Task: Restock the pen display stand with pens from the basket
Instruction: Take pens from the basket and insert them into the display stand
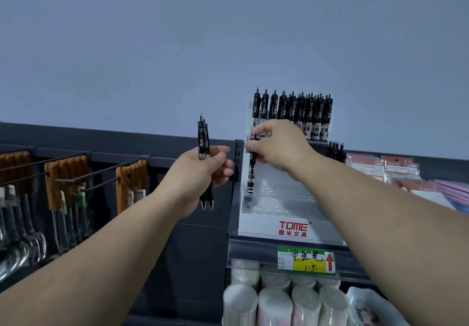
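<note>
My right hand (276,145) pinches one pen (251,171) by its upper end, thumb and forefinger closed on it, over the left side of the stand (256,221). The pen hangs nearly upright, tip down, against the stand's clear stepped tiers of holes. Its tip sits low near the stand's front-left corner, but I cannot tell whether it is in a hole. It has a black barrel with white lettering, a clear banded lower part and a dark point.

My left hand (200,171) is just left of the stand, apart from my right, with its fingers curled round two spare pens (204,143) of the same kind. They stand upright side by side, with their clickers well above my thumb and their silver tips sticking out below my palm.

The stand is white and clear plastic, with red "TOME" lettering on its front lip. Along its back tier a row of pens (294,112) stands upright, packed closer toward the right.

Behind the stand's right corner a cluster (335,150) of more black pens pokes up. Below the stand a price tag (305,259), green and yellow with a red arrow, sits on the shelf edge, and white rolls (279,303) stand under that. Right of the stand lie flat packets (396,171). Far left of the stand, tools (66,181) with wooden handles hang on hooks.
</note>
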